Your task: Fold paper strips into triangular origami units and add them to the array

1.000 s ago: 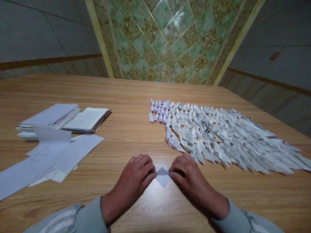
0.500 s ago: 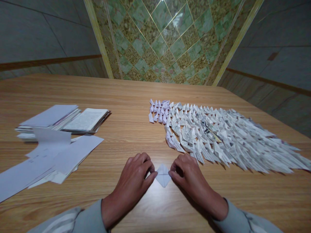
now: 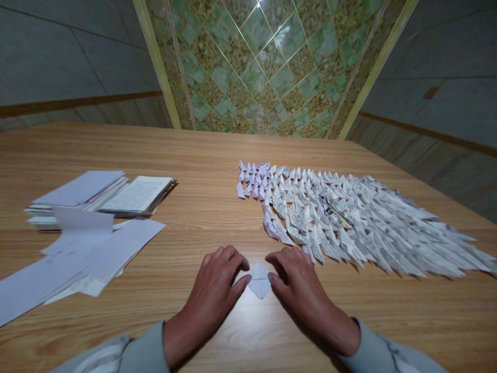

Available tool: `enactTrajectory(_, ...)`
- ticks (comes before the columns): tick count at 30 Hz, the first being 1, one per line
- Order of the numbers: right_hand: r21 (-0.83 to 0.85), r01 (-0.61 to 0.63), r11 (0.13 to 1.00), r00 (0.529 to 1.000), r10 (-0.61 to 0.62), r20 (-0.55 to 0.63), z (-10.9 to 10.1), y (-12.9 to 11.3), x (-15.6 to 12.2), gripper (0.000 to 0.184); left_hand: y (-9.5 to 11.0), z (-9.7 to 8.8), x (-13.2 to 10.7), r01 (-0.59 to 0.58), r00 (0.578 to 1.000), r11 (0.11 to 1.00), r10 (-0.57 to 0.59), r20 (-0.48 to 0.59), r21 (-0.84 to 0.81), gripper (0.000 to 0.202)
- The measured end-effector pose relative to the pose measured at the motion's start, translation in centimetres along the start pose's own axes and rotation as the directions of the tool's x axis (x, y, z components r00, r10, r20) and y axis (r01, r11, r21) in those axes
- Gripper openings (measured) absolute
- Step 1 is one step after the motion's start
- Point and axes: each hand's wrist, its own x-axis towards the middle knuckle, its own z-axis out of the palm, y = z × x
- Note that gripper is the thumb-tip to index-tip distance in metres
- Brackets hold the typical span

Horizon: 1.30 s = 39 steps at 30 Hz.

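A small white diamond of folded paper (image 3: 259,282) with a crease across its middle is between my two hands, low over the wooden table. At its left corner is the thumb tip of my left hand (image 3: 217,282), with the index fingertip a little above and apart from the thumb. My right hand (image 3: 297,285) mirrors it: the thumb meets the right corner, and the index finger is raised clear of it. Both hands are open, fingers curved. Their other fingers are partly hidden behind the knuckles.
Many folded paper pieces (image 3: 349,220) stand in packed rows at the right, with purple-tinted ones (image 3: 254,178) at their left end. Stacked paper (image 3: 79,187), a printed pile (image 3: 137,194) and loose white sheets (image 3: 120,246) lie on the wooden table (image 3: 202,207) at the left.
My index fingers have lifted away from the thumbs, the right one more, so both pinches have loosened. The folded paper stays in nearly the same place, its side corners looking rounder.
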Motion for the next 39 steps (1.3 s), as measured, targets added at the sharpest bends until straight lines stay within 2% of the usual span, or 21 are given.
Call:
enactTrajectory(6, 0.044, -0.022, 0.999, 0.998, 0.02, 0.051, 0.5, -1.2, 0.4, 0.022, -0.3, 0.6, 0.0, -0.043, 0.999, 0.998, 0.042, -0.032, -0.039, 0.005)
enactTrajectory(10, 0.139, -0.021, 0.99, 0.999, 0.016, 0.031, 0.8, -1.2, 0.6, 0.022, -0.6, 0.8, -0.2, -0.068, 0.996, 0.994, 0.063, -0.059, -0.083, 0.01)
enactTrajectory(15, 0.296, 0.06, 0.953, 0.997, -0.07, 0.026, 0.9, -1.1, 0.5, 0.021, -0.6, 0.9, -0.3, -0.086, 0.995, 0.987, 0.079, -0.062, -0.134, 0.021)
enactTrajectory(18, 0.373, 0.097, 0.923, 0.993, -0.115, 0.026, 0.8, -1.3, 0.5, 0.018, -0.4, 0.7, -0.1, -0.065, 0.997, 0.978, 0.055, -0.058, -0.196, 0.012)
enactTrajectory(19, 0.389, 0.103, 0.916, 0.992, -0.122, 0.026, 0.8, -1.3, 0.5, 0.016, -0.3, 0.5, -0.1, -0.061, 0.997, 0.969, 0.051, -0.049, -0.239, 0.008)
enactTrajectory(22, 0.423, 0.077, 0.903, 0.995, -0.098, 0.027, 0.7, -1.6, 0.4, 0.01, 0.1, 0.2, 0.0, -0.035, 0.999, 0.912, 0.026, -0.027, -0.409, 0.02)
enactTrajectory(26, 0.452, 0.016, 0.892, 0.999, -0.029, 0.023, 0.1, -2.0, 0.5, 0.004, 0.2, 0.0, -0.1, 0.05, 0.997, 0.823, -0.072, -0.017, -0.566, 0.02)
enactTrajectory(27, 0.455, 0.006, 0.891, 0.999, -0.02, 0.025, 0.0, -2.0, 0.5, 0.002, 0.3, 0.0, -0.1, 0.066, 0.995, 0.808, -0.095, -0.019, -0.585, 0.019)
enactTrajectory(29, 0.48, -0.019, 0.877, 0.999, 0.002, 0.035, -0.3, -2.0, 0.7, 0.01, 0.3, -0.2, -0.1, 0.087, 0.991, 0.785, -0.13, -0.026, -0.613, 0.02)
enactTrajectory(33, 0.596, -0.064, 0.8, 0.998, 0.043, 0.049, -0.5, -1.7, 0.9, 0.018, 0.4, -0.4, 0.0, 0.117, 0.988, 0.741, -0.152, 0.005, -0.661, 0.023)
enactTrajectory(39, 0.617, -0.057, 0.785, 0.997, 0.008, 0.082, -0.5, -1.7, 0.8, 0.022, 0.0, 0.0, -0.1, 0.166, 0.984, 0.685, -0.165, 0.07, -0.71, 0.021)
